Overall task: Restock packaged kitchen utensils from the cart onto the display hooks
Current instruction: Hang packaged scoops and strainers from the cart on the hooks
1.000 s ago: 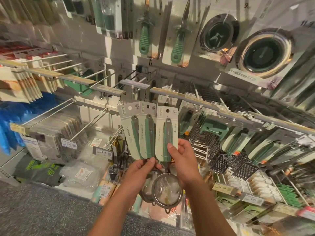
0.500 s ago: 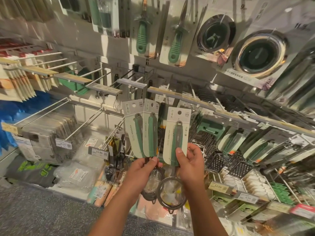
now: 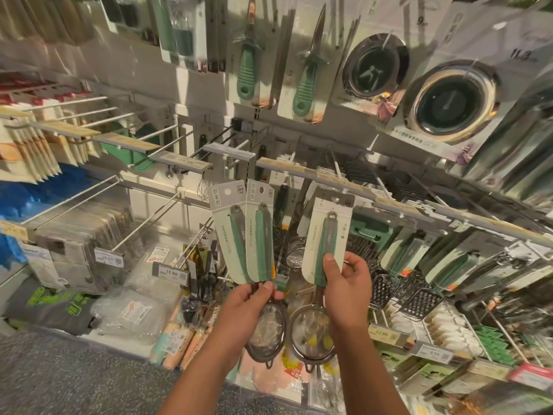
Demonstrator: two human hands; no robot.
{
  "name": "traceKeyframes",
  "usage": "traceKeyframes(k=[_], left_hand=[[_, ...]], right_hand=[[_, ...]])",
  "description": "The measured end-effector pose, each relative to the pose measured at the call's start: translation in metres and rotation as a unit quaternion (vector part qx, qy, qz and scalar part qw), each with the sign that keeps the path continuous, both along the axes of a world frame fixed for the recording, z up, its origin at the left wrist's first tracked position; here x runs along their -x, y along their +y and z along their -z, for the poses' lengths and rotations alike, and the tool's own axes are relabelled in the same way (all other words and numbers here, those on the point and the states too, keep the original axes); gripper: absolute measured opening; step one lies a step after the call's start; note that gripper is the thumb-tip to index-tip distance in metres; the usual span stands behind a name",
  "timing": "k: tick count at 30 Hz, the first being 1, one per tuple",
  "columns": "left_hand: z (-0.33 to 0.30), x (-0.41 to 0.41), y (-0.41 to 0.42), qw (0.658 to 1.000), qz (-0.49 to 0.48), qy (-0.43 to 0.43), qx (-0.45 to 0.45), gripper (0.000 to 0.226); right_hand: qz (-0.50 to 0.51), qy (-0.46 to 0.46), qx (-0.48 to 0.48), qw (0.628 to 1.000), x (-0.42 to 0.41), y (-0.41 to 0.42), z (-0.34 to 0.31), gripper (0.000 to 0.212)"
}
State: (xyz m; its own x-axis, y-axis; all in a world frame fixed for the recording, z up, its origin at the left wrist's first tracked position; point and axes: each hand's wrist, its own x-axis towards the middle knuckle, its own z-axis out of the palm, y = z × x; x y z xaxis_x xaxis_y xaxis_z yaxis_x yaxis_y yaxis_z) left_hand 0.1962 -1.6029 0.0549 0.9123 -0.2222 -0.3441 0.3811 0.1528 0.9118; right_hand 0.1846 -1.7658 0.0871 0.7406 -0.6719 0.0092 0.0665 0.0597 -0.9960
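Far left, long bare display hooks (image 3: 74, 202) project from the wall panel above stacked flat packs, each hook ending in a price tag (image 3: 107, 259). Left of centre, the left hand (image 3: 248, 307) pinches two carded strainers (image 3: 244, 235) at the foot of their cards, thumb and fingertips closed on them; the cards fan upward and overlap, their mesh bowls hanging below the hand. Just to the right, apart from that pair, the right hand (image 3: 347, 283) holds a single carded strainer (image 3: 327, 235), thumb pressed on the green handle and fingers curled behind the card. Its hang hole (image 3: 347, 202) sits near the top edge, just below the grey label rail (image 3: 314, 172). Further right hang green-handled tools and graters (image 3: 419, 298).

Step in hand, as judged: hanging the first of three strainers, the cart being out of view. The next move calls for lifting the single card, aligning its hole with the tip of a free hook behind the rail, and sliding it back; which hook is meant cannot be told.
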Motion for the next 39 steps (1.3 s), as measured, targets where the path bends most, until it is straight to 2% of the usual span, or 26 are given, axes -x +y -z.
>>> traceKeyframes(k=[4,8,10,16,20,23,32,39], left_hand=[[-0.003,0.001,0.002,1.0,-0.004,-0.003,-0.001,0.02],[-0.004,0.003,0.004,1.0,0.005,-0.003,0.005,0.022],[-0.005,0.003,0.006,1.0,0.011,-0.006,0.013,0.024],[-0.003,0.003,0.008,0.999,0.052,0.001,0.014,0.027],[-0.004,0.006,0.008,0.997,0.071,-0.012,-0.009,0.024],[-0.005,0.007,0.008,0.996,0.086,-0.022,-0.025,0.026],[-0.006,0.007,0.006,0.995,0.073,-0.033,-0.059,0.025],[-0.004,0.002,0.005,0.997,0.039,-0.018,-0.067,0.029]], right_hand=[[0.012,0.029,0.058,0.998,-0.013,-0.006,-0.003,0.017],[-0.04,0.079,0.063,0.994,-0.022,-0.006,-0.011,0.063],[-0.058,0.091,0.06,0.992,-0.024,-0.006,-0.006,0.071],[-0.148,0.14,0.008,0.979,-0.016,0.024,0.002,0.023],[-0.214,0.127,0.024,0.968,-0.015,0.034,0.002,0.03],[-0.224,0.11,0.024,0.968,-0.015,0.036,0.0,0.027],[-0.181,0.059,-0.001,0.982,-0.008,0.032,-0.001,0.013],[-0.109,0.042,-0.006,0.993,-0.001,0.024,0.002,0.011]])
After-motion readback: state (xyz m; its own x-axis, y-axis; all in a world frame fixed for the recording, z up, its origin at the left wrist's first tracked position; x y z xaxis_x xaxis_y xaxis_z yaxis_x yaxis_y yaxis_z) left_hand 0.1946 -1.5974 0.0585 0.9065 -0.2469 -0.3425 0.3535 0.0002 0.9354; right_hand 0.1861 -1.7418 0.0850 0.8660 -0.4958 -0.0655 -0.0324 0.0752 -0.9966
